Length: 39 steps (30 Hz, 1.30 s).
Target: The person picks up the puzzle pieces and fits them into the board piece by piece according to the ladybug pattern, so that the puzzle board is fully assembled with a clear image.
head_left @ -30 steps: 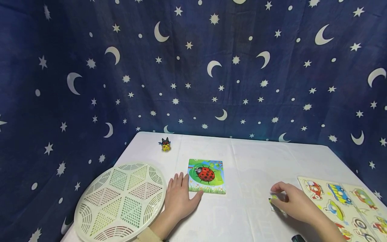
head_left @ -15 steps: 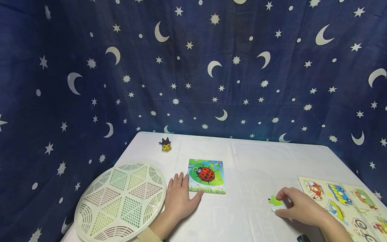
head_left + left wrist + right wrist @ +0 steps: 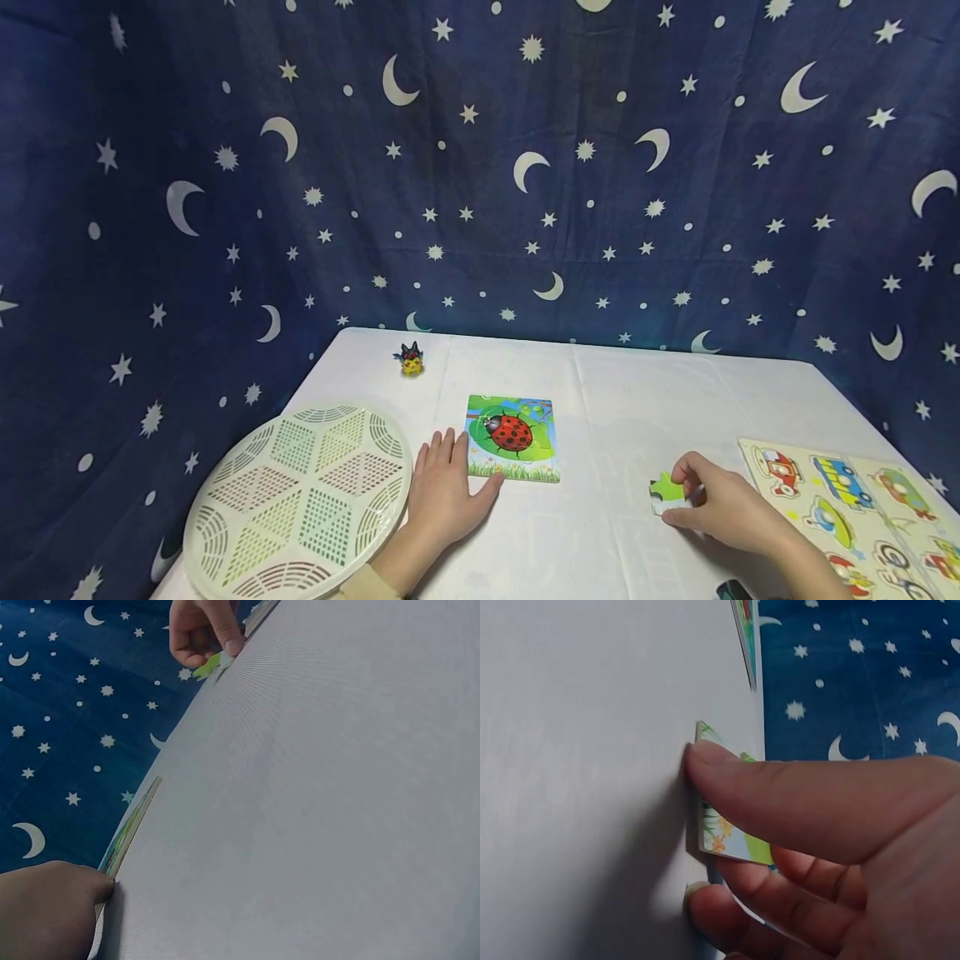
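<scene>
Between thumb and fingers, my right hand pinches a jigsaw piece, green on top with a pale, flowered strip below. The right wrist view shows the thumb lying across the piece, which is tilted just over the tabletop; whether its edge touches the cloth I cannot tell. My left hand rests flat on the table, fingers straight. Its thumb and fingers lie along the lower left corner of a square ladybug jigsaw puzzle. In the left wrist view that puzzle appears edge-on.
A round patterned plastic basket or lid lies left of my left arm. Right of my right hand is a wooden vehicle puzzle board. A small yellow and dark figurine stands at the back left. A starry curtain hangs behind the white table.
My right hand loosened around the jigsaw piece, then pinched it again. The piece has shifted a little left and away from me. My left hand and the ladybug puzzle have stayed still.
</scene>
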Each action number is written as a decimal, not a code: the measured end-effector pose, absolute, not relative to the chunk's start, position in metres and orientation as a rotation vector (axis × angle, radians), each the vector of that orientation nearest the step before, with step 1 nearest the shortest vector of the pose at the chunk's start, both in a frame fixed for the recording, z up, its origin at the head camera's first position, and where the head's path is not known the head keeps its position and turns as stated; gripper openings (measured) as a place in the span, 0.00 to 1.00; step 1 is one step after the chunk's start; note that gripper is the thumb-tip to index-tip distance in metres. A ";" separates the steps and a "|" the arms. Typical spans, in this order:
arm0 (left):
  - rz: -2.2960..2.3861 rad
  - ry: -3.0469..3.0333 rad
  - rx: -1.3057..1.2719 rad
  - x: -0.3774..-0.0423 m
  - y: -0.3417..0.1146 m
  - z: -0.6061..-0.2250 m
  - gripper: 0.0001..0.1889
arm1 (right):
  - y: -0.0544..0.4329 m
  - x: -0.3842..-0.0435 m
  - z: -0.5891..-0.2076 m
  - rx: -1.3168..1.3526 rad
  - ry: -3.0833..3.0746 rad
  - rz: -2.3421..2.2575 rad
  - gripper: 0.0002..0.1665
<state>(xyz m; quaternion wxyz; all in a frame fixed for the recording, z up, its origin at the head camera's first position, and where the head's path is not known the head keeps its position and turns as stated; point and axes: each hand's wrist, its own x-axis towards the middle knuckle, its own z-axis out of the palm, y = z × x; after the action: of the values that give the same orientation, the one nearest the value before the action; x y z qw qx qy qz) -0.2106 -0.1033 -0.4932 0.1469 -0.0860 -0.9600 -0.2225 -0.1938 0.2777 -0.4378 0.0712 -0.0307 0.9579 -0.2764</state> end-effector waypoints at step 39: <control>-0.636 -2.762 -0.246 -0.212 -0.104 -0.496 0.45 | 0.194 -0.209 -0.447 -0.316 2.937 -0.926 0.12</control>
<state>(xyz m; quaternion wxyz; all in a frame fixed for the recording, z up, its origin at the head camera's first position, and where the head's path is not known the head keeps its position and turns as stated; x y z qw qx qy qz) -0.2121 -0.1037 -0.4959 0.1480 -0.0855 -0.9602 -0.2211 -0.2091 0.1944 -0.4475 0.0230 -0.1022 0.9485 -0.2991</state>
